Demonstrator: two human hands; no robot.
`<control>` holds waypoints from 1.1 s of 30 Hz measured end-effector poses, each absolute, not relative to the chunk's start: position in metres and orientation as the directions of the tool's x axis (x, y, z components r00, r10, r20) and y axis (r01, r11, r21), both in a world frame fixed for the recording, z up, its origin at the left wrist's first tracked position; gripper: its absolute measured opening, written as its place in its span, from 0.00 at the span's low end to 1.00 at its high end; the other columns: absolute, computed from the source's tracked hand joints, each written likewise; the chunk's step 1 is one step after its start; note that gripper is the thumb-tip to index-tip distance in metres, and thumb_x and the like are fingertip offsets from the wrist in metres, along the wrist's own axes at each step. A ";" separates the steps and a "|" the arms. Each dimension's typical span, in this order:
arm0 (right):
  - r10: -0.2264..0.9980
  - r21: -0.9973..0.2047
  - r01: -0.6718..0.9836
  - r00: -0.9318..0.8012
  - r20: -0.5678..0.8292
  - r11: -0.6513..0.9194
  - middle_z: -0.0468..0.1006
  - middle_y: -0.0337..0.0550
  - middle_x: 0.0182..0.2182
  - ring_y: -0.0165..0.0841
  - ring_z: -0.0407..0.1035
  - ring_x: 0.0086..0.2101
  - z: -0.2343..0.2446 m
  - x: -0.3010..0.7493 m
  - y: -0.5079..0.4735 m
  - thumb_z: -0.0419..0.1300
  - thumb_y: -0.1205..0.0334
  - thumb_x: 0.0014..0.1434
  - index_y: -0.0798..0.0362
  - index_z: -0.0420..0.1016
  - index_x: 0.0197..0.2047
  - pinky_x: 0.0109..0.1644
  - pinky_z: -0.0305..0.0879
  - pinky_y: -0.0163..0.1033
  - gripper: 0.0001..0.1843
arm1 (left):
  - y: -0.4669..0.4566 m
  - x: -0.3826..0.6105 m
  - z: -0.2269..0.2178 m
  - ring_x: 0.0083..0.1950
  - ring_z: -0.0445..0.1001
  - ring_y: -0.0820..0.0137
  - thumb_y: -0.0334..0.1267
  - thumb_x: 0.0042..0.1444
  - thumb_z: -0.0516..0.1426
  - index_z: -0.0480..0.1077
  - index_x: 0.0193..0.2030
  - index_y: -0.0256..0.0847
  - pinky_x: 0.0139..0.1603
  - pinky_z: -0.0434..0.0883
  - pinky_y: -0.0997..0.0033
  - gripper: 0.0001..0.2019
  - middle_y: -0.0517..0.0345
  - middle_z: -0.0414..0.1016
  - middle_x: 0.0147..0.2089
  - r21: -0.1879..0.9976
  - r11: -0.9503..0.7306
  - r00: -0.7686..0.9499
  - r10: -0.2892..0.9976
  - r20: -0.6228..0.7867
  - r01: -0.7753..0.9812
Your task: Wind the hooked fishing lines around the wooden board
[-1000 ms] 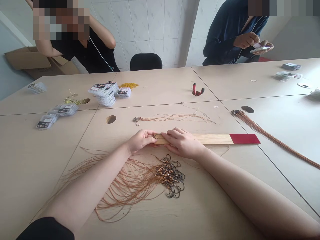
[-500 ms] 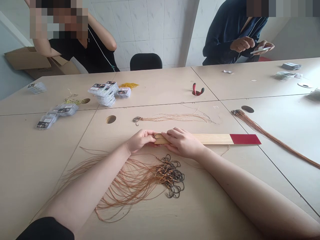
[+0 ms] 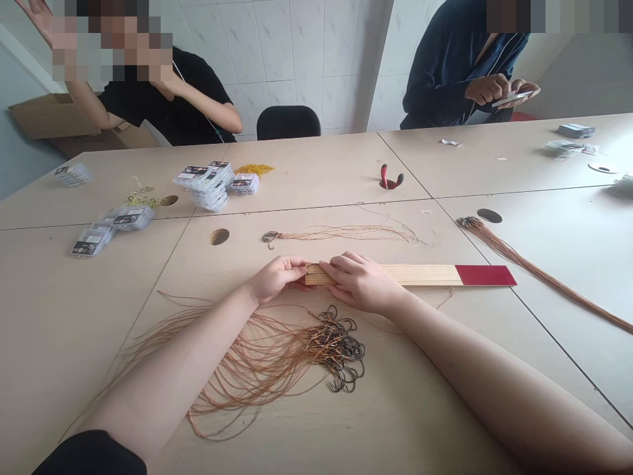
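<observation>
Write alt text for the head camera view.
Left hand and right hand hold one end of a red-tipped wooden stick lying on a pale table. A bundle of hooks on brown line lies nearer; two other people sit opposite.

Figure: a small assembly workroom, probably for fishing tackle, is indicated by joined office tables (image 3: 306,165), bundled snelled hooks (image 3: 341,349), stacked packets (image 3: 208,181), a tiled wall (image 3: 297,46) and a cardboard box (image 3: 44,112).
</observation>
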State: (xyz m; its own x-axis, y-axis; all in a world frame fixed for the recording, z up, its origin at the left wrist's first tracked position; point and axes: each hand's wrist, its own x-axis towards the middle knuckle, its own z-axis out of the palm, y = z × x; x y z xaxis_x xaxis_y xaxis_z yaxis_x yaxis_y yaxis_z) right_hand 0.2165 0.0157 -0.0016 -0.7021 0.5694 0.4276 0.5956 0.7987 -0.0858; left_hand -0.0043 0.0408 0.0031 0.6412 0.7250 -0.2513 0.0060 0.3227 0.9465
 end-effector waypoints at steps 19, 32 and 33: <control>0.558 -0.040 0.592 -0.732 0.391 0.805 0.69 0.51 0.40 0.38 0.61 0.40 -0.003 0.217 0.016 0.47 0.54 0.62 0.57 0.59 0.57 0.43 0.63 0.43 0.24 | 0.039 0.001 -0.002 0.31 0.66 0.75 0.37 0.48 0.58 0.75 0.37 0.38 0.34 0.65 0.74 0.09 0.57 0.74 0.33 0.969 0.175 0.429 0.873 -0.233 0.172; 0.589 -0.090 0.593 -0.750 0.302 0.800 0.69 0.48 0.39 0.36 0.60 0.40 -0.006 0.216 0.019 0.48 0.58 0.61 0.54 0.60 0.56 0.43 0.61 0.41 0.20 | 0.036 -0.004 0.002 0.31 0.71 0.70 0.39 0.50 0.55 0.70 0.33 0.38 0.34 0.70 0.69 0.07 0.56 0.74 0.32 0.747 -0.267 0.307 0.948 0.087 0.609; 0.594 -0.100 0.594 -0.747 0.299 0.798 0.69 0.48 0.39 0.36 0.60 0.41 -0.006 0.216 0.019 0.49 0.58 0.61 0.54 0.60 0.56 0.44 0.61 0.42 0.20 | 0.034 -0.003 0.005 0.32 0.71 0.70 0.38 0.50 0.55 0.70 0.34 0.38 0.36 0.70 0.68 0.07 0.56 0.73 0.34 0.690 -0.349 0.342 0.927 0.154 0.634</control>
